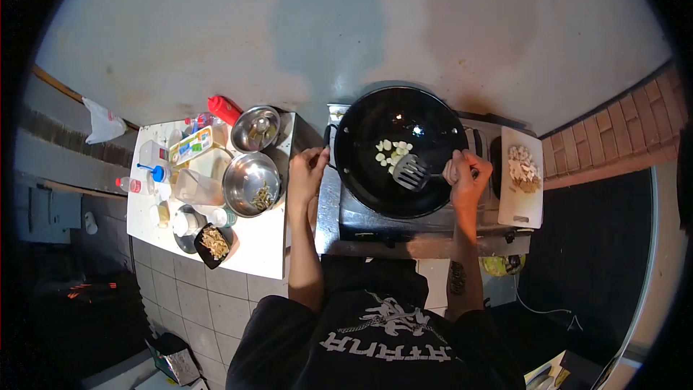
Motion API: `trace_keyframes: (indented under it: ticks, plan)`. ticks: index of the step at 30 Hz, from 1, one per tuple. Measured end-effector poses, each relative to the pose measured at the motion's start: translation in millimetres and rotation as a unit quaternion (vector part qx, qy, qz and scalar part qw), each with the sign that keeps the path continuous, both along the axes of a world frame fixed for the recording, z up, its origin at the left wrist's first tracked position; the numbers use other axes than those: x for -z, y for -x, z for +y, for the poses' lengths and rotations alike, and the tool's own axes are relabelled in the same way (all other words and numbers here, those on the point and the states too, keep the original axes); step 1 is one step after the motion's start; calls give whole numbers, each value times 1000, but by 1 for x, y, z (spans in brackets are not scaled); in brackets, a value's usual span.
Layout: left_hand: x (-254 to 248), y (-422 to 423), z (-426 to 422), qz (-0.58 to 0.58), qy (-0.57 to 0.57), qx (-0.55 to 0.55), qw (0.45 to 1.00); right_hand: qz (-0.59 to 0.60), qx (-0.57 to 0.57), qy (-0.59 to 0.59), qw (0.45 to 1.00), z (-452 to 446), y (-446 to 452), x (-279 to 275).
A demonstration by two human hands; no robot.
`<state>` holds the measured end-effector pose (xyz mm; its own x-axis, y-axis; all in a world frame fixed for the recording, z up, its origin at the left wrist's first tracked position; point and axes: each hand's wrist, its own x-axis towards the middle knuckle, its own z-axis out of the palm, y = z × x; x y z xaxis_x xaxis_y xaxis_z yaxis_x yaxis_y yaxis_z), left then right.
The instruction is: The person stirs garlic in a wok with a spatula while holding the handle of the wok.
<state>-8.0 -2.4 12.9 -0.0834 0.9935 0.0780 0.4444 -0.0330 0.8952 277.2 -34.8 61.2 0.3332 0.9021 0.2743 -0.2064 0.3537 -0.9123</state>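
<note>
A black wok [375, 112] sits on the stove, with pale slices [390, 153] gathered near its middle, possibly garlic. My right hand [471, 173] is closed around the handle of a slotted spatula [411, 172], whose head rests in the wok against the lower edge of the slices. At the wok's left side, the fingertips of my left hand [309, 168] are pinched on its loop handle [329, 137]; part of the grip is hidden by the fingers.
Right of the stove [343, 227], a white cutting board [521, 211] carries chopped pale food [522, 164]. On the left, a white table [263, 245] holds two steel bowls [232, 173], a red squeeze bottle [224, 110], a clear container [198, 188] and a black dish [204, 255] of chopped food.
</note>
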Motion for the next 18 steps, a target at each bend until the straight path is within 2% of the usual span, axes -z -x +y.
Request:
trace_keyframes:
  ticks: [1,2,6,11,15,18]
  plan:
    - [-2,0,0,20,26,-4,999,-23,-15,-2,1000,-2,0,0]
    - [10,1,2,6,-26,-4,1000,-44,-32,-4,999,-3,1,1]
    - [9,0,0,10,-5,-11,1000,-22,-14,2,1000,-4,11,8]
    - [11,0,2,38,-35,-17,999,-120,40,-28,992,12,22,17]
    - [8,3,4,43,-6,-7,999,-176,60,-35,982,28,26,26]
    - [12,4,7,33,-1,-5,999,-162,56,-47,984,33,28,27]
